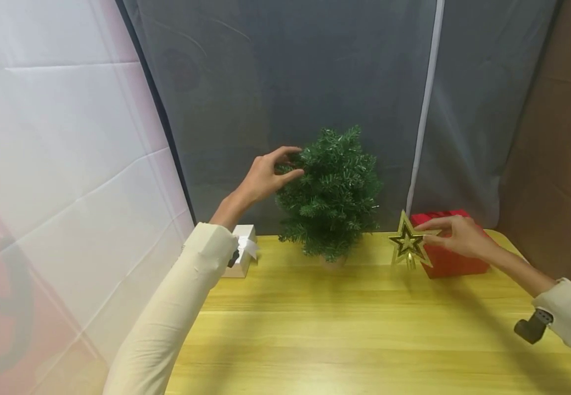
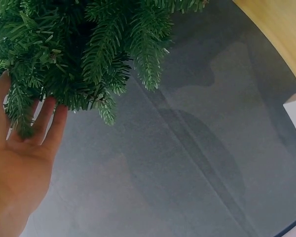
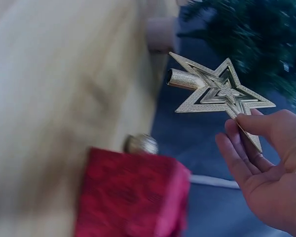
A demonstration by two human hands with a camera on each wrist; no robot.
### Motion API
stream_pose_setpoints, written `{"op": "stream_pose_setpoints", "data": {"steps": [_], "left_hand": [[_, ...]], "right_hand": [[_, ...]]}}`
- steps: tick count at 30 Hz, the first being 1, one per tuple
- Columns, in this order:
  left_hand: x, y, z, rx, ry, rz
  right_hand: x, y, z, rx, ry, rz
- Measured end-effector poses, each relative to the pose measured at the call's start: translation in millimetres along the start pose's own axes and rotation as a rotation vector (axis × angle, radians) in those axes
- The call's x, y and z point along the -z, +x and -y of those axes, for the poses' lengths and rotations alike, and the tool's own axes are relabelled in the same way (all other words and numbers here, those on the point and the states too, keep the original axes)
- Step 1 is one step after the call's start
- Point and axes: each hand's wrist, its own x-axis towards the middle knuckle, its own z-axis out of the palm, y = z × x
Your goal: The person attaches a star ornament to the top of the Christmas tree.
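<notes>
A small green artificial Christmas tree (image 1: 332, 192) stands upright on a light base at the back of the table. My left hand (image 1: 264, 173) is at its upper left side, thumb and fingers apart. In the left wrist view, a branch tip lies between the thumb and fingers of this hand (image 2: 27, 158), with fingertips among the needles. To the right of the tree, my right hand (image 1: 460, 237) pinches a gold star tree topper (image 1: 408, 241) by one point. The right wrist view shows the star (image 3: 222, 91) with its hollow socket facing away from the hand.
A red gift box (image 1: 455, 258) sits at the back right, behind the right hand. Beside it in the right wrist view is a gold ball (image 3: 142, 144). A white box (image 1: 241, 263) with a ribbon stands left of the tree. Grey fabric (image 1: 285, 66) hangs behind the wooden table (image 1: 325, 340).
</notes>
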Motion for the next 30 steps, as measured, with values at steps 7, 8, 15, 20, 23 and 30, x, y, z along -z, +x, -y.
{"op": "stream_pose_setpoints", "data": {"steps": [7, 8, 15, 20, 23, 30], "left_hand": [[0.1, 0.1, 0.5, -0.013, 0.000, -0.007], [-0.1, 0.1, 0.3, -0.012, 0.000, -0.008], [0.9, 1.1, -0.8, 0.001, 0.007, -0.010], [2.7, 0.1, -1.3, 0.007, -0.001, -0.002], [3.3, 0.3, -1.0, 0.008, 0.003, 0.002], [1.9, 2.3, -1.9, 0.009, 0.002, 0.004]], "right_hand": [[52.1, 16.1, 18.9, -0.100, -0.082, -0.035], [58.7, 18.7, 21.3, -0.108, -0.086, -0.042], [96.0, 32.3, 37.5, -0.135, -0.116, -0.125], [114.8, 41.4, 49.1, -0.131, -0.121, -0.163], [125.6, 47.6, 57.4, -0.140, -0.104, -0.174], [149.0, 62.5, 73.8, -0.140, -0.062, -0.182]]}}
